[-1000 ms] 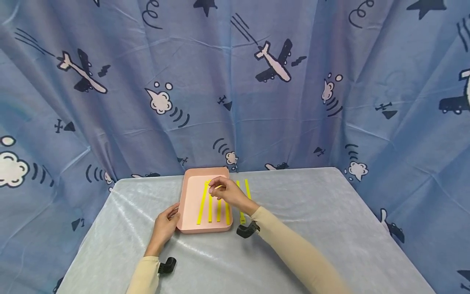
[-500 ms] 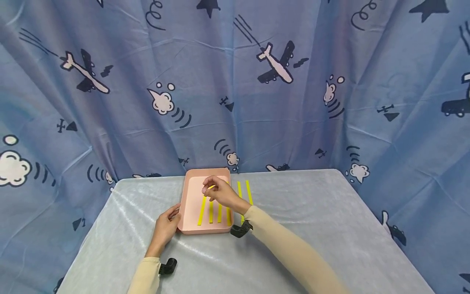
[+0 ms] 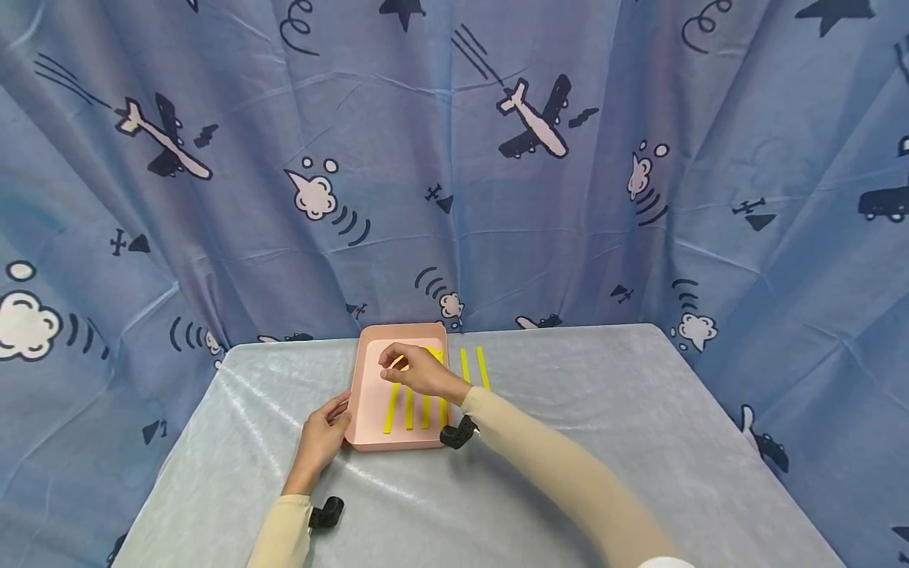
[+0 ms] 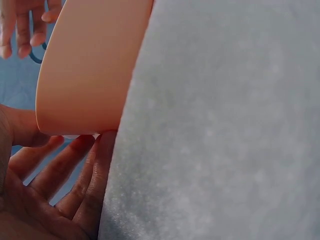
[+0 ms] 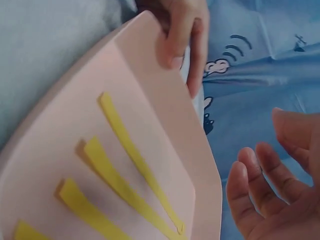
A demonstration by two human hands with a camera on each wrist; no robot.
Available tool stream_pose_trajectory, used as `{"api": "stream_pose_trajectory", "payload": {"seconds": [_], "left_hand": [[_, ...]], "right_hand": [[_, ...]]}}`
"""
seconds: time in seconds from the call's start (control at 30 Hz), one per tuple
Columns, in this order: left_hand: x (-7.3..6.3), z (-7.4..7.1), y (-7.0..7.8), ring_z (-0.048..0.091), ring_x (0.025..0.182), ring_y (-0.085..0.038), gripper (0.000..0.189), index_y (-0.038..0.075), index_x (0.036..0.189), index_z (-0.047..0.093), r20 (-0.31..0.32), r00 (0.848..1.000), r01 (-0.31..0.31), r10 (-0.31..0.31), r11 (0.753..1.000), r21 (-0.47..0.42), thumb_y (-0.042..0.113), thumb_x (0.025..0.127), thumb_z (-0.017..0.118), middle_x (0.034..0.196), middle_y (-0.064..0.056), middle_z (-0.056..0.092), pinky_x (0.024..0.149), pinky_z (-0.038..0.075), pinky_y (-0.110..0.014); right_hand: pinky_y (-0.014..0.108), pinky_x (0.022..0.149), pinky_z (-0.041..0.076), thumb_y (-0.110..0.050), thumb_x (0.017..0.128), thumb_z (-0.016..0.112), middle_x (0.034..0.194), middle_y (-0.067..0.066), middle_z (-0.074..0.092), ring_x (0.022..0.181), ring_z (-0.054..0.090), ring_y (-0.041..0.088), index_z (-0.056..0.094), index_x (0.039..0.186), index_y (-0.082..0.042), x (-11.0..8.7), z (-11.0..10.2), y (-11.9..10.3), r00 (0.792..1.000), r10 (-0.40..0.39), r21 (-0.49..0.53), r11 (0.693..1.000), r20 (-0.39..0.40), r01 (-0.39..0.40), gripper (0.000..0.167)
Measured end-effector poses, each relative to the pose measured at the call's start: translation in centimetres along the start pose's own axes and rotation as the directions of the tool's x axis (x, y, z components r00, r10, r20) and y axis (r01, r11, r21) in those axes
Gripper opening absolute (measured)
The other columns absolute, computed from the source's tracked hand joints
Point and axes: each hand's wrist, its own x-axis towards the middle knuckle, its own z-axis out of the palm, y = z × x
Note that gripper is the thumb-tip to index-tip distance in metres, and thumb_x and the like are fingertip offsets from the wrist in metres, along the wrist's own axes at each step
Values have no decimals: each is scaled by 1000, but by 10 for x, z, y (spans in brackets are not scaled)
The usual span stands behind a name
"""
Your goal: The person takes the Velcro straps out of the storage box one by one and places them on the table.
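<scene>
My left hand (image 3: 321,443) holds the near left side of a shallow pink tray (image 3: 367,404). In the right wrist view its thumb (image 5: 176,54) lies over the tray's rim, while the other fingers stay outside the wall. The left wrist view shows the fingertips against the tray's outer wall (image 4: 90,70). Several flat yellow strips (image 3: 390,412) lie side by side in the tray, running away from me. Above the tray hovers my right hand (image 3: 420,371), fingers loosely bent, nothing held; it hides the strips' middle parts.
Two more yellow strips (image 3: 483,368) lie on the grey cloth-covered table (image 3: 604,410) just right of the tray. Behind the table hangs a blue curtain (image 3: 398,197) with airplane prints. A dark wrist camera (image 3: 458,433) sits close to the tray's near right corner.
My right hand has drifted left across the tray, uncovering the far ends of some strips. The left hand, tray and strips stay where they were.
</scene>
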Motion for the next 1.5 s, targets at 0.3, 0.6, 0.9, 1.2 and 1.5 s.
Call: {"api": "stream_pose_trajectory", "payload": {"seconds": [0.3, 0.6, 0.9, 1.2, 1.5], "left_hand": [[-1, 1, 0, 64, 116, -30, 42, 12, 142, 54, 2, 1000, 7, -7, 1000, -16, 16, 100, 54, 135, -19, 61, 80, 55, -28], [-1, 0, -1, 64, 116, -31, 42, 11, 141, 54, -1, 1000, 0, 0, 1000, -26, 15, 99, 54, 135, -20, 61, 76, 52, -22], [0, 1, -3, 65, 111, -27, 43, 12, 141, 54, 0, 1000, 1, -1, 1000, -25, 14, 99, 55, 134, -18, 62, 72, 51, -20], [0, 1, 0, 65, 107, -24, 43, 12, 142, 53, 9, 1000, 10, -10, 1000, -27, 14, 99, 54, 135, -19, 61, 68, 50, -22], [0, 2, 0, 65, 109, -26, 43, 12, 142, 54, 4, 1000, -1, 1, 1000, -24, 13, 99, 54, 134, -19, 61, 71, 51, -22]], "right_hand": [[21, 87, 50, -16, 94, 66, 110, 0, 64, 101, 61, 14, 62, 113, -9, 10, 3, 3, 988, -77, -204, 973, 136, 104, 20], [27, 97, 49, -19, 95, 66, 115, 1, 63, 114, 62, 24, 63, 115, -13, 14, 5, 4, 971, -73, -394, 905, 228, 161, 22], [27, 100, 48, -19, 94, 67, 121, -1, 61, 112, 58, 14, 64, 118, -17, 23, 5, 8, 951, -92, -584, 771, 294, 255, 25], [28, 92, 50, -20, 95, 66, 118, -6, 57, 105, 53, 14, 62, 121, -25, 29, 9, 9, 924, -57, -727, 599, 379, 335, 27], [33, 92, 49, -19, 94, 66, 116, -8, 58, 105, 53, 12, 60, 119, -29, 34, 12, 12, 904, -24, -790, 476, 427, 386, 27]]}}
